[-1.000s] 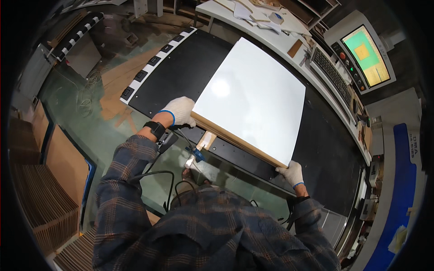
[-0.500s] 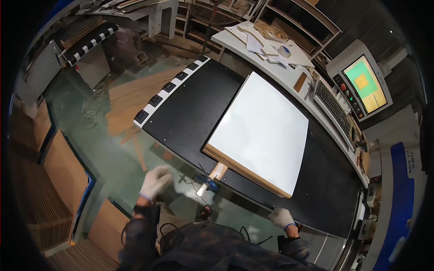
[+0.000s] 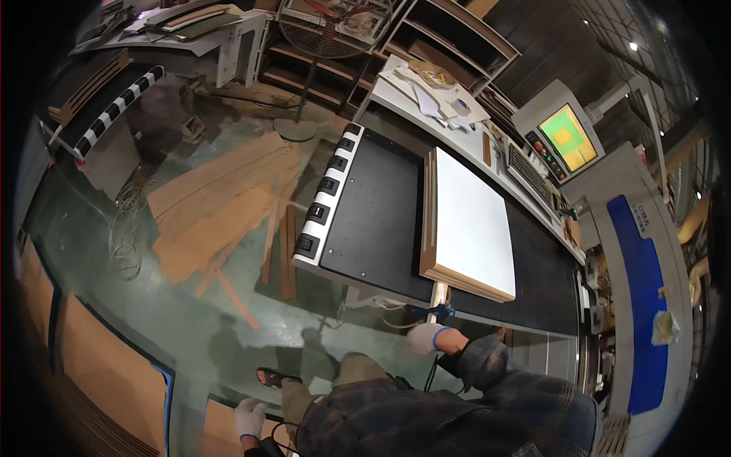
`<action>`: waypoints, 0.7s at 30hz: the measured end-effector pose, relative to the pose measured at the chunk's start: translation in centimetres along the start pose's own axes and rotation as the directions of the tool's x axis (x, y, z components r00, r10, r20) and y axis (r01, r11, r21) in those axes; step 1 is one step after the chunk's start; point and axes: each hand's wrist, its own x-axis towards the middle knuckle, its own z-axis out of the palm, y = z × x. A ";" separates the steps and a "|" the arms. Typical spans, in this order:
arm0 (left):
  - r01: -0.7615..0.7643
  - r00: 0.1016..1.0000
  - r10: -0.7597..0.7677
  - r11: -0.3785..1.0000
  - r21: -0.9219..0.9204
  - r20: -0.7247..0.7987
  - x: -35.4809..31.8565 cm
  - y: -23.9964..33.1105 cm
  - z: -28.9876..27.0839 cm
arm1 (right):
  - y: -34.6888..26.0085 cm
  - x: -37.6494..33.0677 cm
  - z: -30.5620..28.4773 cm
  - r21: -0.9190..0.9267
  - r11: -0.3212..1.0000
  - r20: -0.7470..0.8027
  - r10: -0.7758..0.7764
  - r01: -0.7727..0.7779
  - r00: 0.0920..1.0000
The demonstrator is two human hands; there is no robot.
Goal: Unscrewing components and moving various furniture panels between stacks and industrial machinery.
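A white-faced board (image 3: 470,221) with a wooden edge lies on top of a stack on the black machine bed (image 3: 373,221). My right hand (image 3: 422,337), in a white glove with a blue cuff, hangs just below the bed's front edge. It is close under a small blue-handled part (image 3: 438,311) and holds nothing. My left hand (image 3: 248,417), gloved the same way, is low beside my leg, next to a black cable (image 3: 268,445). Its grip is too small to read.
Thin plywood sheets and strips (image 3: 221,213) lie scattered on the green floor to the left. A control screen (image 3: 567,137) stands behind the bed, a fan (image 3: 335,27) at the back, and cardboard sheets (image 3: 106,373) at lower left.
Both hands have let go of the white board's near edge and dropped away from the bed. The view has swung left, and the board now lies flat on the stack.
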 end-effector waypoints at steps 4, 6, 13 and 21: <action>0.090 0.993 -0.105 0.969 -0.230 -0.052 2.8 -1.0 -5.5 | -7.8 1.9 -5.5 0.102 0.989 -0.010 -0.104 0.105 0.995; 0.106 0.992 -0.120 0.957 -0.271 -0.037 4.2 -1.4 -7.8 | -11.7 2.7 -8.3 0.147 0.955 -0.139 -0.237 0.257 0.962; 0.157 0.987 -0.158 0.972 -0.175 0.009 8.7 -0.2 -16.0 | -22.8 11.9 -20.8 0.005 0.965 -0.265 -0.253 0.263 0.930; 0.071 0.890 -0.291 0.850 -0.522 -0.352 11.1 -5.5 -26.1 | -37.9 19.7 -40.3 -0.215 0.807 -0.213 -0.588 0.550 0.780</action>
